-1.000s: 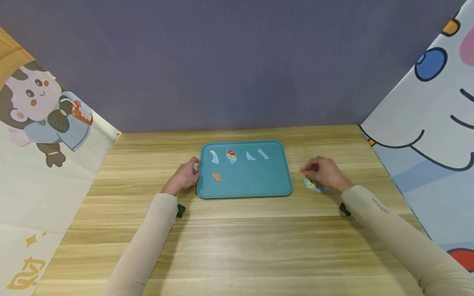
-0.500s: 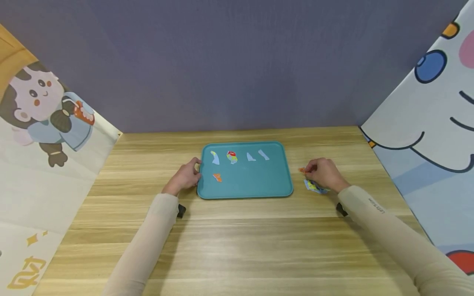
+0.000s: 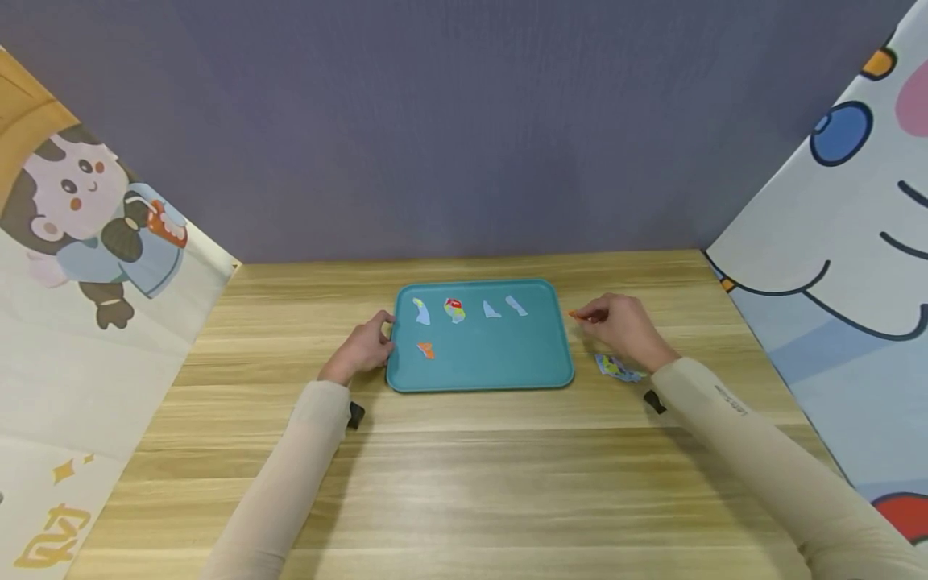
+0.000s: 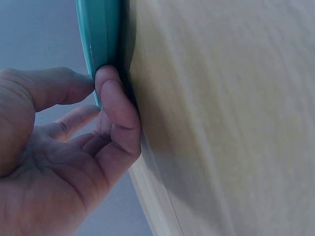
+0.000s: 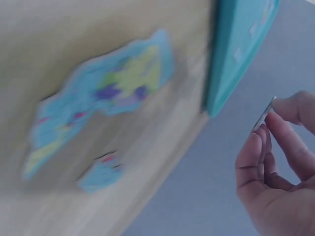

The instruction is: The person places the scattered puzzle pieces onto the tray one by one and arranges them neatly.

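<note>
My left hand (image 3: 362,348) holds the left rim of a teal tray (image 3: 500,354); in the left wrist view the thumb and a bent finger pinch that rim. Just off the tray's right edge, my right hand (image 3: 625,329) pinches a small orange puzzle piece (image 3: 574,315) between thumb and fingers. The right wrist view shows this piece edge-on, thin and flat. On the tray lie several flat, irregular pieces: a blue-yellow piece (image 3: 422,312), a red-yellow piece (image 3: 454,310), two pale blue slivers and, lower left, an orange piece (image 3: 425,350).
Blue, yellow and purple puzzle pieces (image 5: 125,81) lie on the wooden table (image 3: 464,483) right of the tray, below my right hand. A small blue piece (image 5: 101,172) lies apart from them. A grey-purple wall (image 3: 464,129) stands behind the table, printed panels at both sides.
My right hand has lifted the orange puzzle piece away from the loose pieces and moved left and farther back, toward the tray. The left hand stays on the tray rim.
</note>
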